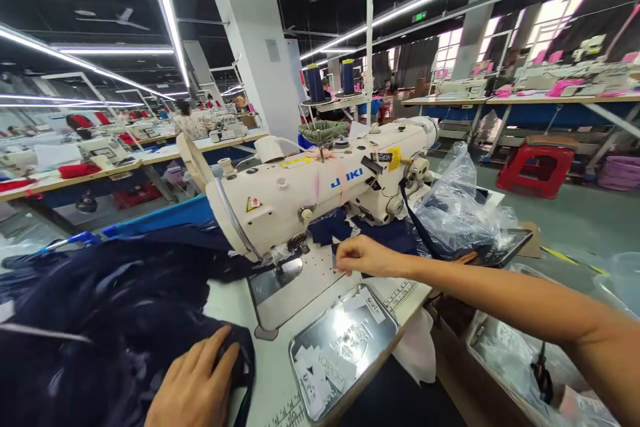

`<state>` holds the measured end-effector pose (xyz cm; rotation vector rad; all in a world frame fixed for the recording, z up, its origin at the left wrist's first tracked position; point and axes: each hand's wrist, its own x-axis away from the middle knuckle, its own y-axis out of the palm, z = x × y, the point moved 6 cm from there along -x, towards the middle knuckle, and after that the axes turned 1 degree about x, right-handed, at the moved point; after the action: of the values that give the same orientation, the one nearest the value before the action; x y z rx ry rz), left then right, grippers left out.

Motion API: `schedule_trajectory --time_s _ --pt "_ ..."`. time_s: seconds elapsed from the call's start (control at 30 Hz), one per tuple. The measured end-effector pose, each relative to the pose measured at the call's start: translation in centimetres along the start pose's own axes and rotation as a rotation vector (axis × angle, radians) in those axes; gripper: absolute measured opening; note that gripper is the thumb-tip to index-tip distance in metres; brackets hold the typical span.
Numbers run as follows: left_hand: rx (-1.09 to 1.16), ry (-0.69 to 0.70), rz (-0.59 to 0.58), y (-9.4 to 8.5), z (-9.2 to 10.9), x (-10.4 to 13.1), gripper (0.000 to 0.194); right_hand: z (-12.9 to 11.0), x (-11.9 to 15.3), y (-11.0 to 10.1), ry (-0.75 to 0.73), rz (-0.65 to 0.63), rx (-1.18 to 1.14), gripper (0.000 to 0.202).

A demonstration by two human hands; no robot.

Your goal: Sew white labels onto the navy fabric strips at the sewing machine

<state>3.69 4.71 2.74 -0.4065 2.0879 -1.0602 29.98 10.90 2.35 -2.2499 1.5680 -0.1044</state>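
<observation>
"Left?"

"My left hand (193, 380) grips the cloth (115, 293) near its edge."

"Between?"

"Open tabletop (267, 360), then the tray (320, 327)."

"Right?"

"My right hand (357, 257) curls beside the machine (300, 193); whether it's holding anything, I can't tell."

Left hand (193, 380) on navy fabric (115, 300), right hand (363, 257) beside white sewing machine (310, 193), metal tray (345, 347) between hands
</observation>
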Motion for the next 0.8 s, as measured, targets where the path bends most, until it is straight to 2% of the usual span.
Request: schedule_trajectory --time_s 0.07,0.17,0.27,0.4,0.5,0.6,0.7,0.8 --pt "-0.081 0.009 -0.088 -1.3 1.0 -0.9 0.027 0.3 1.4 -0.3 -0.007 -0.006 0.011 0.011" --pt "-0.106 0.055 -0.071 -3.1 2.6 -1.9 0.026 0.0 2.9 0.3 -0.037 -0.038 0.116 0.012" --pt "0.013 0.060 -0.095 -4.0 3.5 -2.8 0.031 -1.2 3.8 1.5 -0.140 -0.112 0.240 0.015" --pt "0.190 -0.106 -0.266 -3.9 3.5 -5.3 0.031 -2.4 4.3 3.1 -0.268 -0.195 0.346 0.020" --pt "0.346 -0.276 -0.346 -2.4 3.2 -7.6 0.030 -2.9 5.1 3.7 -0.350 -0.190 0.427 0.025" --pt "0.524 -0.398 -0.313 0.3 2.6 -8.7 0.033 -3.8 6.6 3.2 -0.481 -0.072 0.498 0.030" --pt "0.644 -0.540 -0.211 3.9 0.9 -8.0 0.031 -4.2 8.8 2.2 -0.612 0.060 0.579 0.032" --pt "0.722 -0.617 -0.098 6.8 -1.2 -6.6 0.028 -2.7 10.4 1.2 -0.641 0.168 0.706 0.034"
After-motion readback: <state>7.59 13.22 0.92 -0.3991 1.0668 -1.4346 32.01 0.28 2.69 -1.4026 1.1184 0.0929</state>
